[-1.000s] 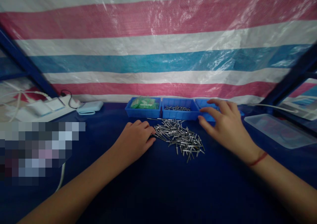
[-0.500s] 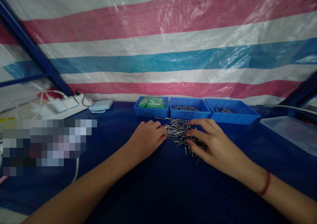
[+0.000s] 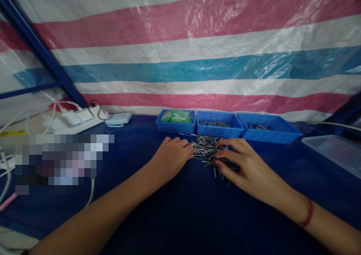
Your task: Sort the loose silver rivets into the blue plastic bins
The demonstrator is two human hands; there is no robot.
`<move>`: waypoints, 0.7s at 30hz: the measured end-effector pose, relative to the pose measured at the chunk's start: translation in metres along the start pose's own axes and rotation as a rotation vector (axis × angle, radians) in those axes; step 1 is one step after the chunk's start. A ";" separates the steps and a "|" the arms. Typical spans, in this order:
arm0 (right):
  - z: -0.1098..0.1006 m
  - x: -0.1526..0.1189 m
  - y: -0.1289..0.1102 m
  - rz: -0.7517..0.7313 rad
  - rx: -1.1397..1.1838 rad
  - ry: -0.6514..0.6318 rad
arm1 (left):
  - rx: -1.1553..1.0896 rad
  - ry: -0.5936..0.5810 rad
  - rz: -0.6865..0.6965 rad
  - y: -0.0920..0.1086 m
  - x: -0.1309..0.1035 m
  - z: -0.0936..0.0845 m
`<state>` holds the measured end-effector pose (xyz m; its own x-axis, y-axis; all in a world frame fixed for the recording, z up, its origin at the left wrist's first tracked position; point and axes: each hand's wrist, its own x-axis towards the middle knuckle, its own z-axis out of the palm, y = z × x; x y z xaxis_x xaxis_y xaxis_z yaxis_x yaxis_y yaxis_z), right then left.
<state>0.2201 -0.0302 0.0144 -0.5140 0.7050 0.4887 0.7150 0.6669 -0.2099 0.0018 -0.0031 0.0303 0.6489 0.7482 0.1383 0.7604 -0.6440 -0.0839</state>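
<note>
A loose pile of thin silver blind rivets (image 3: 205, 147) lies on the dark blue table between my hands. My left hand (image 3: 173, 159) rests against the pile's left edge, its fingers curled in and the thumb close to the forefinger. Whatever is between those fingertips is hidden. Over the right side of the pile, my right hand (image 3: 242, 165) has its fingers apart, with the fingertips touching the rivets. A red cord circles the right wrist. Behind the pile, a blue bin (image 3: 218, 130) and another blue bin (image 3: 270, 135) hold more small metal pieces.
A third blue bin (image 3: 175, 127) holds green packets. At left are a white power strip (image 3: 84, 126) with plugs and cables, a light blue case (image 3: 120, 119) and a blurred-out patch. A clear plastic lid or tray (image 3: 332, 151) lies at right. Striped sheeting (image 3: 180, 71) hangs behind.
The whole view has shifted slightly, so everything sits a little further right. Both hands keep nearly the same place at the pile, with only small finger movement.
</note>
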 end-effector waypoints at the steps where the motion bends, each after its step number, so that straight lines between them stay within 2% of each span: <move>1: 0.000 0.000 0.000 0.001 0.000 -0.001 | 0.001 0.004 -0.003 0.000 0.000 0.001; 8: 0.001 0.001 -0.001 0.021 0.022 0.036 | -0.052 0.063 -0.017 -0.006 0.001 0.008; 11: 0.002 0.002 -0.002 0.058 0.092 0.079 | -0.274 0.130 -0.029 -0.002 0.003 0.008; 15: 0.003 0.003 -0.007 0.191 0.309 0.159 | -0.670 0.188 -0.054 0.012 0.003 0.007; 21: 0.001 0.003 -0.016 0.340 0.556 0.196 | -0.878 0.176 -0.058 0.026 0.002 0.007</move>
<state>0.2068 -0.0383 0.0189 -0.1709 0.8757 0.4516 0.4453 0.4775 -0.7574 0.0228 -0.0171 0.0220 0.5422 0.7943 0.2739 0.4509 -0.5501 0.7029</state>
